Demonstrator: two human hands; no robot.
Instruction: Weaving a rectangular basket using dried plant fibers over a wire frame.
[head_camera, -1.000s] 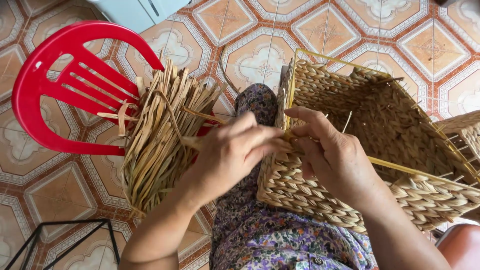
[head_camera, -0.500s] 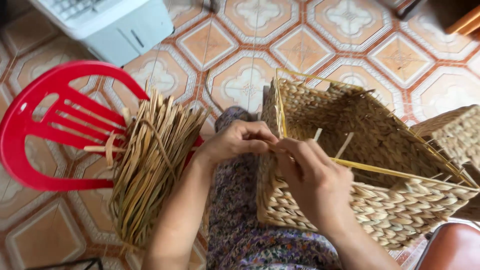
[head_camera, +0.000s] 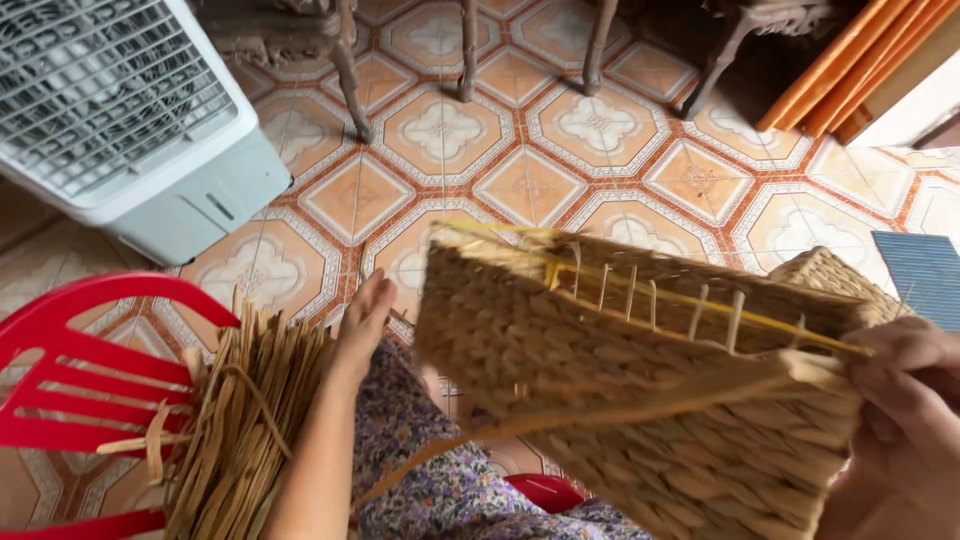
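- Where both hands worked the rim a moment ago, your right hand (head_camera: 905, 400) now grips the woven basket (head_camera: 640, 390) by its corner, tipped up over your lap.
- Your left hand (head_camera: 365, 320) has moved behind its far edge, fingers hidden, beside the straw bundle (head_camera: 240, 430) on the red chair (head_camera: 70, 390).

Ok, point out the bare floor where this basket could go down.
Bare tile lies between the white fan unit, the wooden furniture legs and the woven basket. It is crowded at the lap: red plastic chair, bundle of straw strips, left hand, right hand.
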